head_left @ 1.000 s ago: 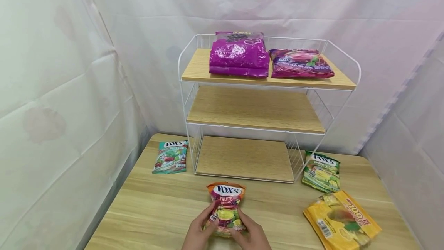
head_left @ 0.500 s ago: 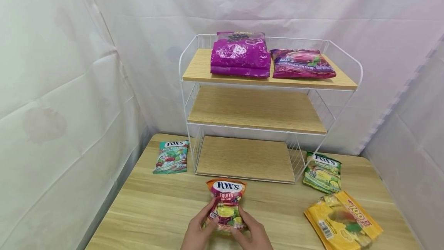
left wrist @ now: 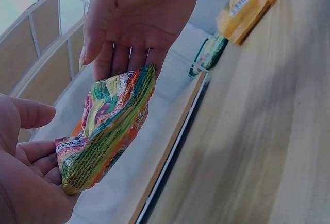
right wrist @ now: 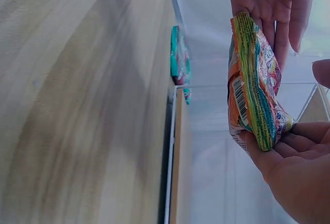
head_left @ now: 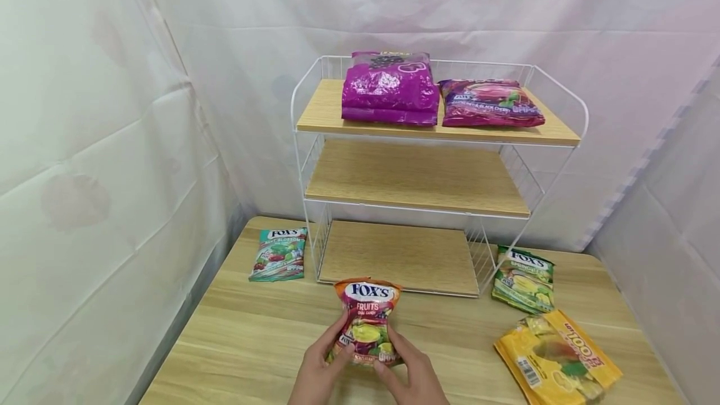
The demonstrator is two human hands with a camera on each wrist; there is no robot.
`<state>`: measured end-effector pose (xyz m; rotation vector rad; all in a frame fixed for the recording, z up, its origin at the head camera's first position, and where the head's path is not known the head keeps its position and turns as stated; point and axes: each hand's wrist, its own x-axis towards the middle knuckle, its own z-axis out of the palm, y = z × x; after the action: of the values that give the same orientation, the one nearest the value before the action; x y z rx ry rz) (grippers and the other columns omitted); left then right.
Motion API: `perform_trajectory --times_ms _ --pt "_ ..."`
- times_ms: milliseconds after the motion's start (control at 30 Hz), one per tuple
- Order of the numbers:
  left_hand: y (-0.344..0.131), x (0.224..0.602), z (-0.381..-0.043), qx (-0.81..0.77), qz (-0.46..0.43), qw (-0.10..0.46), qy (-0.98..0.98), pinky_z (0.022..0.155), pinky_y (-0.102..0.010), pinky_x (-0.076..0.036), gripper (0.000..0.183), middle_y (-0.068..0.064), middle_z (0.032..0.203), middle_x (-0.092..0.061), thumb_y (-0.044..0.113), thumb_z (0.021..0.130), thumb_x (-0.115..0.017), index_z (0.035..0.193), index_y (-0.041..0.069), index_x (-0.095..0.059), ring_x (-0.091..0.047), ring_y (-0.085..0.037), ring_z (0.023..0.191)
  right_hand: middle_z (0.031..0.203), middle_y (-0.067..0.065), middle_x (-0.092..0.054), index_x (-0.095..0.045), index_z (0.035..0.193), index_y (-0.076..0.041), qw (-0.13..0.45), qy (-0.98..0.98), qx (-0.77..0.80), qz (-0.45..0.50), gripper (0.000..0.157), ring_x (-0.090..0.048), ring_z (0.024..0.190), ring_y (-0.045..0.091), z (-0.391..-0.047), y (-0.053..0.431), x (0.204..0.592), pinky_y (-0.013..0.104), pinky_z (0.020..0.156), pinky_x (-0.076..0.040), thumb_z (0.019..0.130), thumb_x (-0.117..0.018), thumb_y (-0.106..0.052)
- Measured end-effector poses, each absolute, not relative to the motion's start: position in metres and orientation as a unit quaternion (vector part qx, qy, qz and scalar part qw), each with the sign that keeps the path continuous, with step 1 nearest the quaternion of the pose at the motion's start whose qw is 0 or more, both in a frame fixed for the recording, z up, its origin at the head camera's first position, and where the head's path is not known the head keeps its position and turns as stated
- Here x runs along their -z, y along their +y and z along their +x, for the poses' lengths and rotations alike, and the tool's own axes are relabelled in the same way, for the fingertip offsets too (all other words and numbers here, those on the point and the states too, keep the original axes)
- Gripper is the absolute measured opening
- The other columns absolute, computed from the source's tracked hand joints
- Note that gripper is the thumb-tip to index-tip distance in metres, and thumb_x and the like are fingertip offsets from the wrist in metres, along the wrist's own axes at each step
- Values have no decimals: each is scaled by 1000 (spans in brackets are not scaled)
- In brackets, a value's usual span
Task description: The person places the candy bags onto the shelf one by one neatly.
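Note:
Both my hands hold an orange and dark-red FOX'S Fruits candy bag [head_left: 367, 324] by its two sides, in front of the shelf rack. My left hand [head_left: 323, 364] grips the left side, and my right hand [head_left: 413, 370] grips the right. Their thumbs lie toward the bag's lower front. In the left wrist view the bag [left wrist: 105, 131] hangs above the table, its ends against the fingers of both hands. From the right wrist view, the bag's striped bottom with a barcode [right wrist: 240, 100] shows.
A white wire rack [head_left: 416, 208] with wooden shelves stands behind; its top carries a purple bag [head_left: 390, 89] and a dark-red candy bag [head_left: 489, 104]. On the table lie a teal bag [head_left: 278, 255] left, a green bag [head_left: 523, 280] and a yellow bag [head_left: 557, 358] right.
The held candy bag has moved up in the head view, away from the person and toward the rack, with both hands following. The other bags have stayed where they were.

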<state>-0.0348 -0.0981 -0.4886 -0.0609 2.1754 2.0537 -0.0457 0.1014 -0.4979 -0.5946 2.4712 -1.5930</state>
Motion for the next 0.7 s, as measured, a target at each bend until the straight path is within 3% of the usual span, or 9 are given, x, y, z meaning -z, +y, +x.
perform_trajectory --times_ms 467,700 --pt "-98 465 -35 -676 -19 36 736 110 -51 -24 54 -11 150 -35 30 95 -60 145 19 -43 -28 -35 138 145 9 -43 -34 148 -7 30 831 513 -214 65 -45 127 29 -51 100 478 43 98 -45 95 -60 -35" --pt "-98 456 -35 -668 -21 28 744 110 -49 -24 54 -6 150 -36 32 94 -61 144 24 -44 -28 -32 138 145 4 -44 -37 147 -9 0 822 524 -223 64 -47 126 25 -51 99 472 40 97 -47 93 -63 -30"
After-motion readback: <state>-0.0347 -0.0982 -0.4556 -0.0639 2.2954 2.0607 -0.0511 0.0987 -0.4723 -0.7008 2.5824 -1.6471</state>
